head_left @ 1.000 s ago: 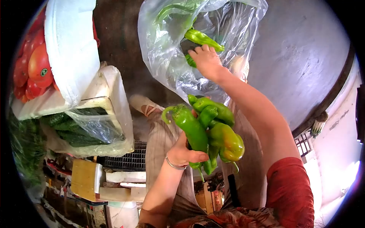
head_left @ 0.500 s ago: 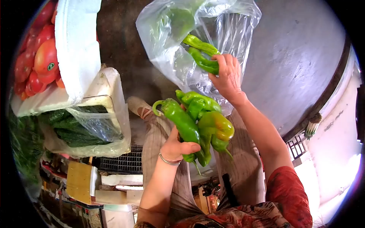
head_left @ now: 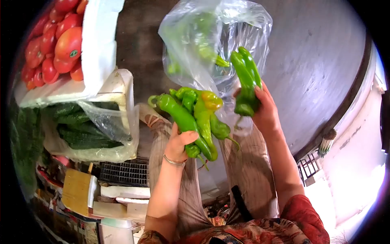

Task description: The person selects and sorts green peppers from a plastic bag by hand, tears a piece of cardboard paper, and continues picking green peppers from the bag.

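A bunch of several long green peppers point(head_left: 178, 110), one with a yellow-orange patch, lies across my left hand point(head_left: 180, 144), the thumb pressed over the nearest one. My right hand point(head_left: 266, 109) is closed around a pair of green peppers point(head_left: 245, 75), raised in front of the bag and pointing away from me. Beyond both hands sits a clear plastic bag point(head_left: 178, 34) with its mouth open. Blurred green peppers show through its film, and the tip of one pokes out at the opening.
At the left, red tomatoes point(head_left: 49, 49) fill a white foam box point(head_left: 99, 44). Nearer stands another foam box point(head_left: 129, 91), lined with plastic and holding dark green cucumbers point(head_left: 85, 128). A black plastic crate point(head_left: 126, 174) lies by my leg. The grey floor point(head_left: 308, 73) spreads to the right.
My right hand has drawn back from the bag's mouth toward me, now holding two peppers upright. The bunch in my left hand has shifted slightly left and nearer. The view has shifted a little.
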Demonstrator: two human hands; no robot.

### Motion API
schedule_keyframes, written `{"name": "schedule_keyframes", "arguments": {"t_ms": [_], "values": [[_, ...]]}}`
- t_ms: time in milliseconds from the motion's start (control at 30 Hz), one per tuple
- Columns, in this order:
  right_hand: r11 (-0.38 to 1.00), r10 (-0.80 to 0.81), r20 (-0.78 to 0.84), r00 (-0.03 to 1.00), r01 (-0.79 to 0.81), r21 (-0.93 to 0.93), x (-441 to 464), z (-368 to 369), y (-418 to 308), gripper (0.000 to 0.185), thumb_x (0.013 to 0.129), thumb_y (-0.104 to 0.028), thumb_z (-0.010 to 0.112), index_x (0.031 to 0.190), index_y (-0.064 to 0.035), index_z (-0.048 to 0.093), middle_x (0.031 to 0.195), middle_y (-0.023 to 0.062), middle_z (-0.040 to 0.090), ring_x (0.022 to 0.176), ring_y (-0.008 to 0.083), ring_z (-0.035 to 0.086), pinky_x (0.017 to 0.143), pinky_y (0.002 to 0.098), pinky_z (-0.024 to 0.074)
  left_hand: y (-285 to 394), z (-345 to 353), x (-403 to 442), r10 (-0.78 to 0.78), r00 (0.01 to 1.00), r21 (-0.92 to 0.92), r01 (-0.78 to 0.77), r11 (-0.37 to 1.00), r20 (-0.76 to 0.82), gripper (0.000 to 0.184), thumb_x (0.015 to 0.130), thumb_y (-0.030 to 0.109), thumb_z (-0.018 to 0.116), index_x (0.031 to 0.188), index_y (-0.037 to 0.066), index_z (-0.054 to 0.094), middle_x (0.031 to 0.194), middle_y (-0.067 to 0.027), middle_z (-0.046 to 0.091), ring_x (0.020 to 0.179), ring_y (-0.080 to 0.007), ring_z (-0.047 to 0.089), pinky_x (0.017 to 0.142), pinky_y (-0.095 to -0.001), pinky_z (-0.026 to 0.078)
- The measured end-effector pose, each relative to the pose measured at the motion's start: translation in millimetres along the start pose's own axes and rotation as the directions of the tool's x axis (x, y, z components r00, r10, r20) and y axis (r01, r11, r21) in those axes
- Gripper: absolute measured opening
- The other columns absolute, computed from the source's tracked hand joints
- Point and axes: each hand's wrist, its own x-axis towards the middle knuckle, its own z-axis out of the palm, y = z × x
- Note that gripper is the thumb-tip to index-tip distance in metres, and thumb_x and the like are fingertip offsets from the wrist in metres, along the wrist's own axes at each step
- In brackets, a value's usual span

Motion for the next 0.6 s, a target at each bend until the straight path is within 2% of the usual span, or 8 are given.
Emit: {"name": "schedule_keyframes", "arguments": {"t_ms": [67,100,133,200,233,367,433,600], "values": [[0.999,-0.037,0.117,0.992,0.041,-0.028,-24,6,-10,0.048,0.096,-0.029,0.046,0.134,-0.0004,0.042,0.106,0.0188,0.062,0.088,0.0219,0.061,0.078,0.0319,0.0499,-2,-2,2,0.068,0.997,-0.016,-0.068,0.998,-0.029,0.076,0.072,0.011,0.072,0.139,0.003,0.039,0.126,-0.0108,0.055,0.115,-0.0254,0.056,0.096,-0.0372,0.047],[1.000,-0.011,0.302,0.953,0.009,0.010,-33,-2,-19,0.049,0.092,-0.017,0.050,0.139,-0.0033,0.042,0.118,0.0140,0.060,0.108,0.0248,0.058,0.096,0.0358,0.0441,0,5,2,0.082,0.996,-0.064,-0.084,0.994,-0.034,0.076,0.072,0.009,0.073,0.140,0.005,0.039,0.127,-0.0096,0.055,0.115,-0.0244,0.056,0.098,-0.0372,0.046],[1.000,-0.006,0.316,0.949,0.005,0.005,-41,6,-21,0.049,0.092,-0.017,0.050,0.139,-0.0033,0.042,0.118,0.0140,0.060,0.108,0.0248,0.058,0.096,0.0358,0.0441,1,7,1,0.096,0.995,-0.067,-0.099,0.993,-0.039,0.076,0.072,0.009,0.073,0.140,0.005,0.039,0.127,-0.0096,0.055,0.115,-0.0244,0.056,0.098,-0.0372,0.046],[0.893,0.035,0.205,0.978,0.062,-0.446,-54,23,-26,0.052,0.088,-0.009,0.054,0.139,-0.0030,0.043,0.128,0.0141,0.055,0.121,0.0259,0.051,0.105,0.0359,0.0367,0,8,1,0.104,0.995,-0.075,-0.104,0.992,0.000,0.079,0.071,0.002,0.072,0.142,0.007,0.038,0.129,-0.0079,0.053,0.117,-0.0229,0.055,0.099,-0.0375,0.045],[0.733,-0.026,0.405,0.914,0.293,-0.614,-47,21,-25,0.057,0.084,-0.002,0.056,0.140,-0.0033,0.042,0.136,0.0138,0.049,0.131,0.0245,0.042,0.111,0.0344,0.0283,-2,8,0,0.088,0.996,-0.064,-0.089,0.994,-0.020,0.081,0.070,-0.003,0.072,0.143,0.009,0.037,0.131,-0.0062,0.053,0.118,-0.0217,0.054,0.100,-0.0371,0.045],[0.802,-0.023,0.363,0.932,0.234,-0.550,-49,55,-15,0.063,0.087,-0.004,0.057,0.147,-0.0060,0.036,0.148,0.0162,0.039,0.136,0.0261,0.037,0.114,0.0381,0.0248,0,9,-5,0.166,0.986,-0.086,-0.163,0.983,0.024,0.083,0.070,0.000,0.075,0.143,0.008,0.037,0.132,-0.0055,0.053,0.123,-0.0221,0.052,0.103,-0.0370,0.042],[0.571,-0.001,0.584,0.812,0.480,-0.666,-49,68,-30,0.068,0.087,-0.006,0.060,0.149,-0.0082,0.033,0.153,0.0180,0.032,0.139,0.0296,0.034,0.115,0.0401,0.0240,2,10,-14,0.207,0.978,-0.087,-0.205,0.975,0.020,0.083,0.069,0.001,0.076,0.142,0.008,0.037,0.132,-0.0058,0.053,0.123,-0.0222,0.051,0.103,-0.0372,0.042],[0.448,0.060,0.777,0.627,0.678,-0.582,-90,130,-43,0.080,0.078,-0.005,0.069,0.149,-0.0136,0.034,0.154,0.0212,0.026,0.141,0.0374,0.030,0.114,0.0436,0.0258,13,-5,-44,0.529,0.819,0.073,-0.555,0.829,0.220,0.079,0.076,0.016,0.078,0.143,0.007,0.036,0.134,-0.0069,0.052,0.122,-0.0220,0.052,0.104,-0.0376,0.043]]}}
